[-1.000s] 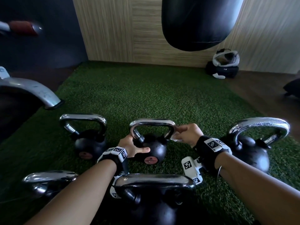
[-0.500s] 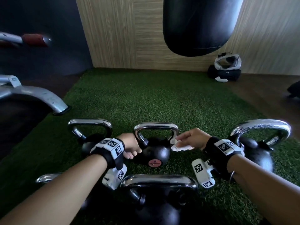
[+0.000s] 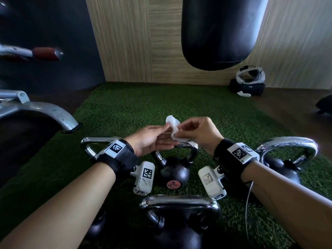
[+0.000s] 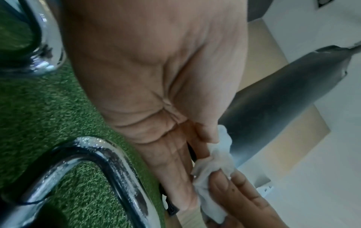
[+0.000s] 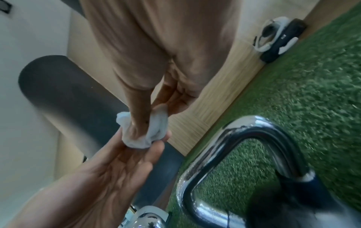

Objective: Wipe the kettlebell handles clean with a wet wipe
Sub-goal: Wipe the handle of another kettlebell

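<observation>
Wet wipe (image 3: 173,129): bunched, pinched between left hand (image 3: 152,141) and right hand (image 3: 197,133), held above the middle kettlebell (image 3: 175,169). Off every handle. Progress: likely mid-task; which surrounding handles are already cleaned cannot be told.

I've got both hands meeting over the middle kettlebell (image 3: 173,172) on the turf (image 3: 136,112), another kettlebell (image 3: 282,166) off right, one (image 3: 179,221) nearest me, punching bag (image 3: 219,33) hanging behind.

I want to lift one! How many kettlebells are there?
4: left kettlebell, middle kettlebell, right kettlebell, nearest kettlebell in front. Another may hide under the left forearm.
</observation>
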Tool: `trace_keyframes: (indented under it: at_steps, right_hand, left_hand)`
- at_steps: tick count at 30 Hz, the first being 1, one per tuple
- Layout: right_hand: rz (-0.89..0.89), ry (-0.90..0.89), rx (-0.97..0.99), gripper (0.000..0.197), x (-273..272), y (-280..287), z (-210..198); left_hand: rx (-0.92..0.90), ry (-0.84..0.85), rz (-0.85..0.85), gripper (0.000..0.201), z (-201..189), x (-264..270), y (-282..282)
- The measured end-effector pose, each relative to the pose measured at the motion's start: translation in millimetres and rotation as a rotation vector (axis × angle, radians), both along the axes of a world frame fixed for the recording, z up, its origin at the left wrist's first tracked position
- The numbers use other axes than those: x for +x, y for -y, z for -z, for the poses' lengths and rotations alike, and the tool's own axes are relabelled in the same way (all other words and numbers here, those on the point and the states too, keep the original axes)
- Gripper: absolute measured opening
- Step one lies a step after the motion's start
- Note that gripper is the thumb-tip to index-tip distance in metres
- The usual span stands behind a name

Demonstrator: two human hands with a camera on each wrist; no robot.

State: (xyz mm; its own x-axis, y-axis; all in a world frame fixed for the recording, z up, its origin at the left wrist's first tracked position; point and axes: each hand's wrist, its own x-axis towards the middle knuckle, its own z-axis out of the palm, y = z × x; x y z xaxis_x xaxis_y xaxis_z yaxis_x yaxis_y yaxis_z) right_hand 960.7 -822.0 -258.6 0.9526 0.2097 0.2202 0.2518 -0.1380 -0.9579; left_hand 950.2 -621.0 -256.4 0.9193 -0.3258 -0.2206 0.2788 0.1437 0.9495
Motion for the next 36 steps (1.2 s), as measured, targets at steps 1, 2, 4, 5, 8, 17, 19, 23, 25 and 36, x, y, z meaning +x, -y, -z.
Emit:
trace_keyframes:
  at_steps: [1, 2, 4, 5, 8, 17, 19, 23, 25, 36]
  right_hand:
    - [0.028, 0.044, -0.008, 0.035, 1, -2, -2]
    - [0.059, 0.083, -0.035, 0.039, 3, -4, -4]
    - [0.112, 0.159, -0.142, 0.047, 5, -7, -7]
    - [0.145, 0.196, -0.203, 0.049, 6, -9, -8]
    - [0.221, 0.257, -0.297, 0.049, 9, -13, -9]
    - [0.286, -0.09, -0.184, 0.04, 36, 31, 45]
    - [0.438, -0.242, -0.198, 0.039, 43, 49, 74]
    - [0.146, -0.48, -0.307, 0.045, 49, 54, 132]
    - [0.033, -0.473, -0.371, 0.047, 48, 43, 150]
    - [0.059, -0.273, -0.287, 0.035, 54, 34, 182]
  left_hand:
    - [-0.039, -0.006, -0.012, 0.032, 1, 0, -1]
    - [-0.068, -0.005, -0.021, 0.035, 2, 0, -1]
    - [-0.098, -0.007, -0.031, 0.041, 2, 0, -3]
    - [-0.104, -0.003, -0.029, 0.041, 2, 1, -4]
    - [-0.142, 0.006, -0.05, 0.046, 2, 4, -7]
    - [0.659, 0.588, -0.367, 0.024, 19, 24, -8]
    - [0.808, 0.78, -0.332, 0.031, 23, 21, -1]
    - [1.072, 0.898, -0.203, 0.035, 37, 22, 13]
    - [1.164, 0.905, -0.167, 0.031, 44, 25, 15]
    - [1.088, 1.098, -0.309, 0.019, 69, 5, -22]
